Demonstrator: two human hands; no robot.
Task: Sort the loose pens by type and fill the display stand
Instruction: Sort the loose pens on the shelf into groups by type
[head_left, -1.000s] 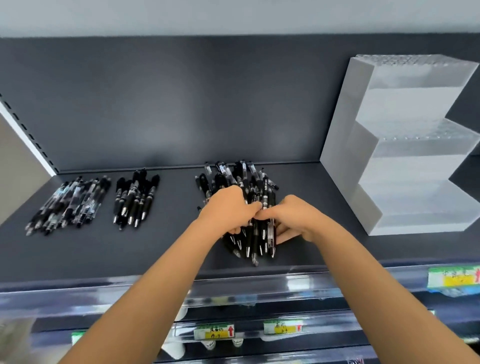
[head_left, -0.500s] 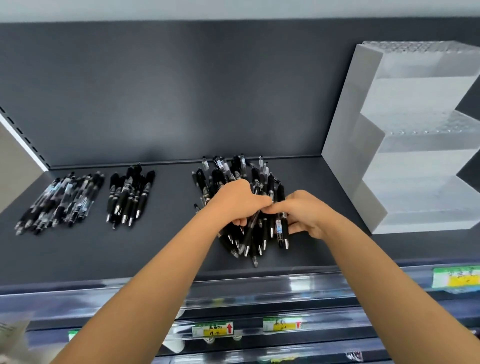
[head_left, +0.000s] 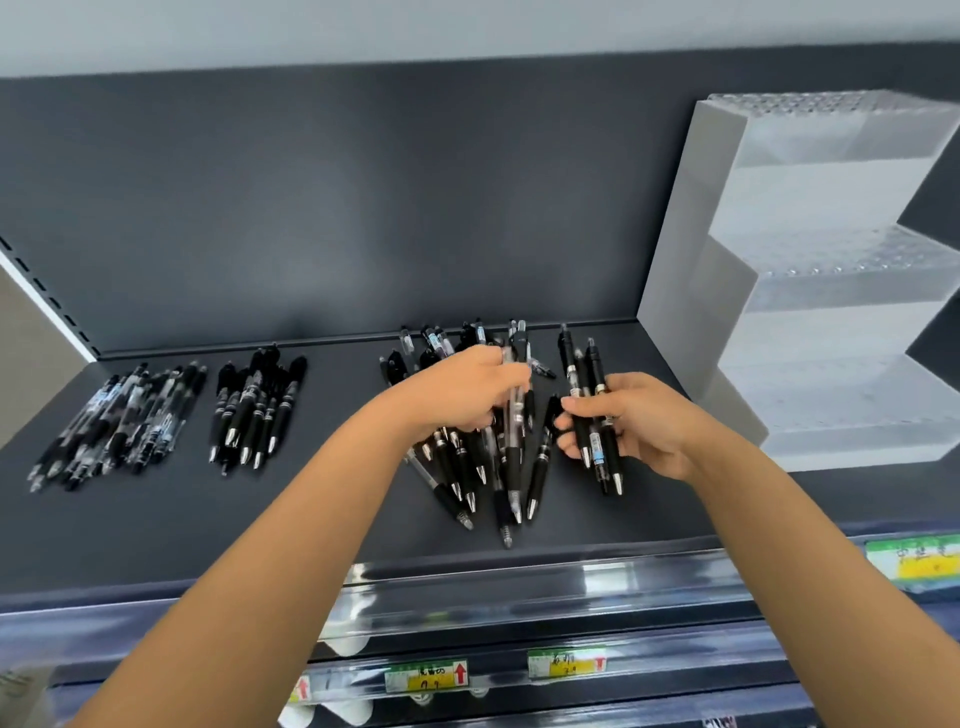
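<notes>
A mixed heap of loose black and clear pens (head_left: 467, 467) lies mid-shelf. My left hand (head_left: 467, 387) hovers over the heap and pinches a clear-barrelled pen (head_left: 515, 431) that hangs tip down. To its right, my right hand (head_left: 628, 423) grips a small bunch of black pens (head_left: 592, 374), lifted off the heap. Two sorted groups lie at the left: clear-bodied pens (head_left: 119, 426) and black pens (head_left: 254, 405). The frosted, stepped display stand (head_left: 810, 312) stands at the right end of the shelf, and I see no pens in its tiers.
The dark shelf (head_left: 322, 509) has a dark back panel and a clear price rail (head_left: 519, 587) along its front edge. Lower shelves with yellow and green price tags (head_left: 426, 675) sit below.
My hands have drawn apart. The right hand has pulled a bunch of black pens out to the right, and the left hand has lifted a clear pen from the heap.
</notes>
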